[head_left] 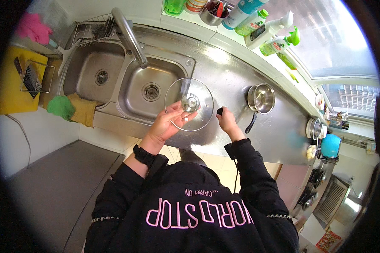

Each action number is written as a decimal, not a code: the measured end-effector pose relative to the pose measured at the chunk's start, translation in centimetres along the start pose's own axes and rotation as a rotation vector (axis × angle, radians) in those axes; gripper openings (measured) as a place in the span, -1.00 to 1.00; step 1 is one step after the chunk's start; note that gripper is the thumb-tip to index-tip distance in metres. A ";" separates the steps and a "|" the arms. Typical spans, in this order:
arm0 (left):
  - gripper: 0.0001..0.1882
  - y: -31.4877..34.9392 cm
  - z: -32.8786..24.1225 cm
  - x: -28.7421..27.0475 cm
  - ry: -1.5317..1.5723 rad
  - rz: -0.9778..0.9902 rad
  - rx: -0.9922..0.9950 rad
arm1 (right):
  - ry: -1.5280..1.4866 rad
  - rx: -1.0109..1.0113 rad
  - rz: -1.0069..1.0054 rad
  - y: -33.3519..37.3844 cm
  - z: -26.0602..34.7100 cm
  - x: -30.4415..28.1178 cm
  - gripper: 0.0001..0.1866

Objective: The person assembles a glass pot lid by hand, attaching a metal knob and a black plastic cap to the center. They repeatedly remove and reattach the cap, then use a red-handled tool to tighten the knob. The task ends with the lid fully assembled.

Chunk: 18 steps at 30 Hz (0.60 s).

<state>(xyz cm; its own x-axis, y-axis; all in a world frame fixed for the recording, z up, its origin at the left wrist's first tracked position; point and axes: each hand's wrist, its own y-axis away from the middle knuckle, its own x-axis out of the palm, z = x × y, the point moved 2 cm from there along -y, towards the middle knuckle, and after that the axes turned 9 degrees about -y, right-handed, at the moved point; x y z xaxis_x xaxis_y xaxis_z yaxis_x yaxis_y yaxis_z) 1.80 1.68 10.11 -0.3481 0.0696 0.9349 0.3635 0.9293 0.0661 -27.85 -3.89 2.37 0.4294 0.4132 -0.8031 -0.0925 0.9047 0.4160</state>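
Observation:
My left hand [164, 125] holds a round clear glass lid [203, 93] with a metal rim and a shiny round fitting at its middle. Its fingers show at the lid's left and lower part, curled near that fitting. The lid is over the counter beside the right basin. Just right of the lid, my right hand [228, 120] is closed on a small black piece [219, 111], whose kind I cannot make out. A small steel saucepan [261, 98] with a black handle stands on the counter to the right of my right hand.
A double steel sink [120, 63] with a tall faucet [133, 42] lies at the left. Green and yellow cloths [82, 110] hang over its front edge. Spray bottles [269, 29] line the window ledge. Bowls [313, 128] stand at the counter's far right.

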 end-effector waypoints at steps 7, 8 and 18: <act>-0.53 0.4 -0.8 1.3 -0.002 -0.020 -0.071 | -0.056 -0.037 -0.022 -0.3 -1.6 2.5 -0.62; -0.52 0.4 -0.7 1.4 0.004 -0.032 -0.083 | -0.063 -0.058 -0.025 -0.3 -1.7 2.6 -0.62; -0.46 -0.5 -0.5 3.7 -0.080 0.003 -0.119 | -0.152 -0.207 -0.237 -0.1 -2.4 2.2 -0.60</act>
<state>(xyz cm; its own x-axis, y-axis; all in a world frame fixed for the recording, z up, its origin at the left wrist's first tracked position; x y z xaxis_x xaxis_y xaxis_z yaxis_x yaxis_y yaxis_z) 0.80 1.27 13.68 -0.4133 0.1054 0.9045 0.4631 0.8796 0.1091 -29.02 -2.80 -0.41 0.5884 0.1832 -0.7875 -0.1479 0.9819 0.1179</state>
